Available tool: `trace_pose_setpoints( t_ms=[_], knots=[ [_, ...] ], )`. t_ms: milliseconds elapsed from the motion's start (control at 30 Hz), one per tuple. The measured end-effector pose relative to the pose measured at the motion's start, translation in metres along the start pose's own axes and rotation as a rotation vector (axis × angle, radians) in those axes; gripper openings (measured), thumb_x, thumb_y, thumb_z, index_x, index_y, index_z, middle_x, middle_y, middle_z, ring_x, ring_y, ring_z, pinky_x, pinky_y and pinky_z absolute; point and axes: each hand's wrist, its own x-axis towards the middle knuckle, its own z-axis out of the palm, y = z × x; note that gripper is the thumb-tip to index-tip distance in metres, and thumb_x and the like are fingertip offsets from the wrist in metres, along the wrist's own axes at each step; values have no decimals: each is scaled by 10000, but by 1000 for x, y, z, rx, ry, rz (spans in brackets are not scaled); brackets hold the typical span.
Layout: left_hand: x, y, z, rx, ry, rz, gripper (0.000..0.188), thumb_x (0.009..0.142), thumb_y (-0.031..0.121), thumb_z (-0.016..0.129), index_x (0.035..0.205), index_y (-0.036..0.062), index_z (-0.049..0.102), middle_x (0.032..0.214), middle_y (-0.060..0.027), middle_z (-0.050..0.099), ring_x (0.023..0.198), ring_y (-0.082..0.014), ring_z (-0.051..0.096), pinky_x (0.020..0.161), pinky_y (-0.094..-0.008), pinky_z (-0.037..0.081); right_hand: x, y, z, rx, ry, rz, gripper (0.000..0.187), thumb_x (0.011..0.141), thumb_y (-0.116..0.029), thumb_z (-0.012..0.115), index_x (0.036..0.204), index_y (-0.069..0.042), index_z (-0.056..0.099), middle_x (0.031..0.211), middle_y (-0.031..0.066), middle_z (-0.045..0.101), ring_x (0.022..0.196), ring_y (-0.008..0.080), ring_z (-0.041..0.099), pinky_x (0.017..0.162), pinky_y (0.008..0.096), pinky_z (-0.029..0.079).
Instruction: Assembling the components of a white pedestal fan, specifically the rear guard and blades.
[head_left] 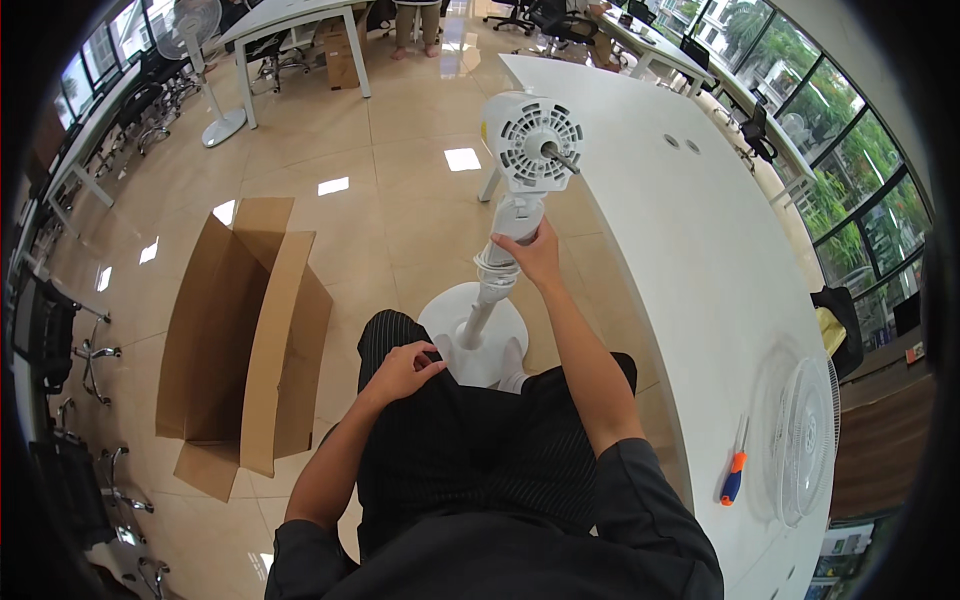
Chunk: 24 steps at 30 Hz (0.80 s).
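Note:
Upright before me is a white stand fan without its blades and grille; its motor housing (515, 140) has a bare metal shaft pointing out to the right. My right hand (535, 255) is wrapped round the fan's neck, just above a bundle of wound white cord (495, 272). The round white base (440, 312) rests on the floor between my feet. On my left thigh lies my left hand (403, 372), fingers loosely curled with gaps between them and nothing visible in them.
An open cardboard box (272, 350) stands on the floor at left. Along my right runs a white table (665, 230), bearing an orange and blue screwdriver (735, 477) and clear fan parts (803, 445). Another stand fan (222, 128), desks, chairs and a person's legs (415, 28) are farther back.

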Motion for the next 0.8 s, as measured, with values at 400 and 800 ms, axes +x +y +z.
trace_pose_setpoints(
  t_ms=[400,800],
  knots=[
    [17,-2,11,-34,35,-110,378,864,233,739,1110,-37,641,792,-133,692,690,-159,675,644,-288,537,-11,-6,25,-234,360,-70,619,652,-289,885,1105,15,594,952,167,695,865,290,689,769,387,535],
    [149,-103,48,-541,341,-245,242,876,37,599,1100,-36,653,909,-128,688,761,-178,678,625,-301,576,-97,55,60,-209,545,288,1068,641,-288,912,1412,76,269,1376,286,396,1313,367,412,1093,445,332]
  ],
)
